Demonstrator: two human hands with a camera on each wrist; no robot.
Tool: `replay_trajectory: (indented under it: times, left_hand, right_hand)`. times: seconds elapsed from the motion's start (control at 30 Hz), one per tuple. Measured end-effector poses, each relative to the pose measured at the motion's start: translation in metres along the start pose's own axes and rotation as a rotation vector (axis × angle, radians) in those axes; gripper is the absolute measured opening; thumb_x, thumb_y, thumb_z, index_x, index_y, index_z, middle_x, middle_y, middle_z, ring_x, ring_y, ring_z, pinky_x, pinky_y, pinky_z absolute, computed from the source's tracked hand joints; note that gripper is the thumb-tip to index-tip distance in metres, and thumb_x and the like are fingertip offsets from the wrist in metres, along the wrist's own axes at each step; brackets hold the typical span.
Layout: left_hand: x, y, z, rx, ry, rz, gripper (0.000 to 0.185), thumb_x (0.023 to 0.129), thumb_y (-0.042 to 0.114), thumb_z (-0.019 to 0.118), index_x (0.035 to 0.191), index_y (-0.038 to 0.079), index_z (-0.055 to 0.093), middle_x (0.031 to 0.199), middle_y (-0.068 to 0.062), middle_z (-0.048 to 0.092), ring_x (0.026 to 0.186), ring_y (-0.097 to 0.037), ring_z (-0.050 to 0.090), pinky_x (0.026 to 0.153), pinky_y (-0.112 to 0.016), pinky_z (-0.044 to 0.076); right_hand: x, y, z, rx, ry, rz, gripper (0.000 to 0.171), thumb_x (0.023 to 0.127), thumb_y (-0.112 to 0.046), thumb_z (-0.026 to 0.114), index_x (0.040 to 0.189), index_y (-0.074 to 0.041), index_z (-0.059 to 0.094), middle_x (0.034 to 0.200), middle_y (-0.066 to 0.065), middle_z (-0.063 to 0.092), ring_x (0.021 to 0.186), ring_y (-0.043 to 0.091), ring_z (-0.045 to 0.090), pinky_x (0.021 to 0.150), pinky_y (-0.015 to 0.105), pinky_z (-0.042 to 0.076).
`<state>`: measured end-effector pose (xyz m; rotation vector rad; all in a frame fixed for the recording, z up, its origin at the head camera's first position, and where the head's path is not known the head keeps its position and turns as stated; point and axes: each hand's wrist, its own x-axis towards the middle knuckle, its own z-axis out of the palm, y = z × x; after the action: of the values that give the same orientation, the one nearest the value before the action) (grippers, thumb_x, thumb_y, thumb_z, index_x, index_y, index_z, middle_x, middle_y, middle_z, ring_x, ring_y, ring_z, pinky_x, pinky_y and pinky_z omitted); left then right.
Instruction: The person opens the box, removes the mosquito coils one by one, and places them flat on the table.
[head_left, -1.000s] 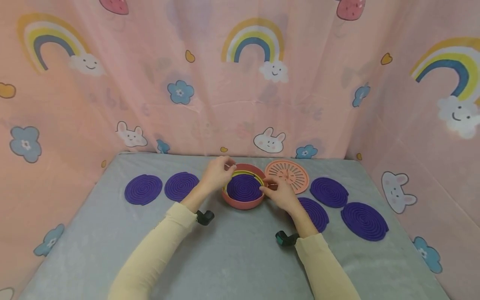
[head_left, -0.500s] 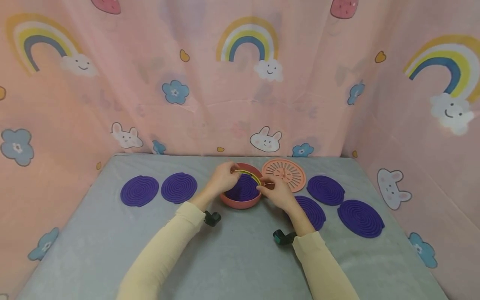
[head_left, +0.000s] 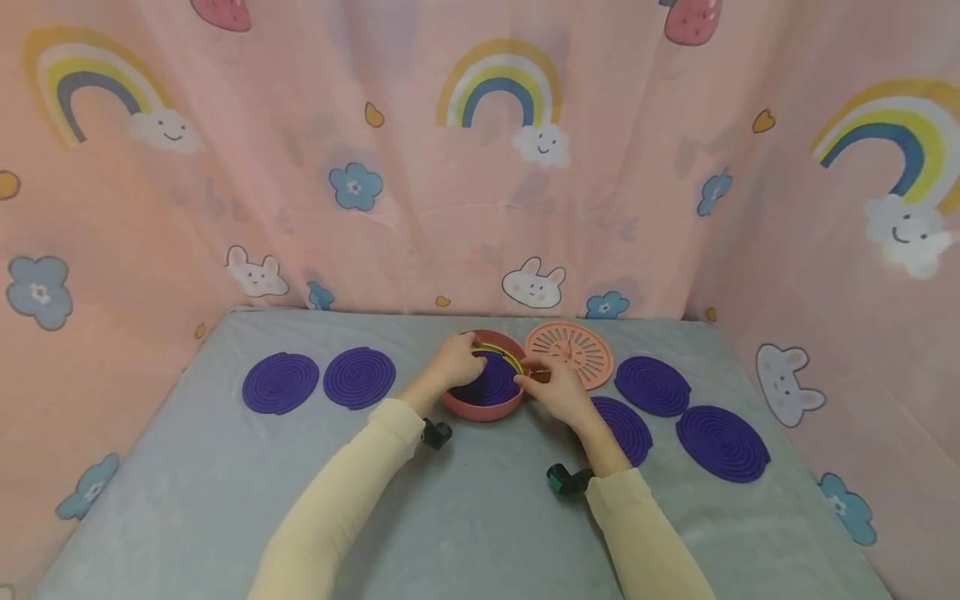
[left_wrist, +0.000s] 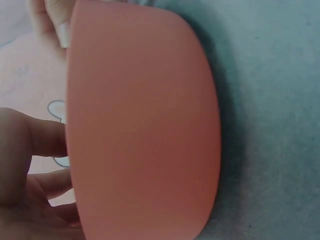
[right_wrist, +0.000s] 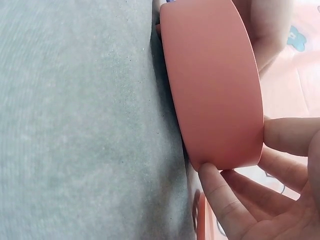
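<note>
A round pink mosquito coil holder [head_left: 483, 412] stands near the back middle of the table. Inside it lie a purple mosquito coil [head_left: 495, 382] and, along the inner rim, a yellow ring [head_left: 495, 347]. My left hand [head_left: 455, 364] reaches over the holder's left rim, thumb above the coil and fingers by the ring; in the left wrist view its fingertips are hidden behind the wall [left_wrist: 145, 120], so whether they pinch anything I cannot tell. With thumb at the rim and fingers against the outer wall, my right hand [head_left: 558, 390] grips the holder [right_wrist: 215, 85] on its right side.
A slotted orange-pink lid [head_left: 592, 358] lies behind the right hand. Purple coils lie flat to the left, one coil [head_left: 281, 383] beside another coil [head_left: 359, 378]. Three more are on the right: a coil [head_left: 652, 386], a coil [head_left: 626, 429] partly under the forearm, and a coil [head_left: 722, 443].
My left hand has moved from the holder's upper left rim down and inward over the coil, with the thumb now inside. The right hand keeps its grip on the right side.
</note>
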<state>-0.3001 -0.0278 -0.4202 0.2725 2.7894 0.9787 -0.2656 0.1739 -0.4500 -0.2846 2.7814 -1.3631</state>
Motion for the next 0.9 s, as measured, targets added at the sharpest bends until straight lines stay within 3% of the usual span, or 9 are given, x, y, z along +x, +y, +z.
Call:
replay_trajectory:
  times: [0.13, 0.67, 0.9]
  left_hand:
    - [-0.002, 0.0, 0.001, 0.018, -0.003, 0.004, 0.039, 0.094, 0.019, 0.057, 0.128, 0.0, 0.054, 0.126, -0.017, 0.058, 0.118, -0.032, 0.053, 0.097, -0.045, 0.044]
    - [0.0, -0.008, 0.0, -0.155, 0.1, 0.076, 0.031, 0.088, 0.006, 0.062, 0.119, 0.003, 0.06, 0.123, -0.016, 0.059, 0.118, -0.032, 0.053, 0.098, -0.045, 0.043]
    - [0.001, -0.014, -0.005, -0.244, 0.033, 0.044, 0.024, 0.088, 0.006, 0.064, 0.111, 0.008, 0.068, 0.124, -0.011, 0.06, 0.117, -0.029, 0.053, 0.097, -0.044, 0.044]
  right_hand:
    - [0.0, 0.0, 0.001, 0.004, -0.001, 0.003, 0.037, 0.089, -0.029, 0.067, 0.121, -0.011, 0.062, 0.116, 0.006, 0.064, 0.106, 0.026, 0.06, 0.087, 0.045, 0.05]
    - [0.001, 0.001, 0.0, 0.007, -0.005, 0.014, 0.037, 0.089, -0.03, 0.067, 0.122, -0.013, 0.061, 0.12, 0.006, 0.062, 0.108, 0.025, 0.06, 0.088, 0.044, 0.049]
    - [0.0, 0.0, 0.0, 0.003, -0.01, 0.021, 0.037, 0.09, -0.03, 0.067, 0.122, -0.013, 0.061, 0.121, 0.006, 0.062, 0.108, 0.026, 0.059, 0.088, 0.045, 0.049]
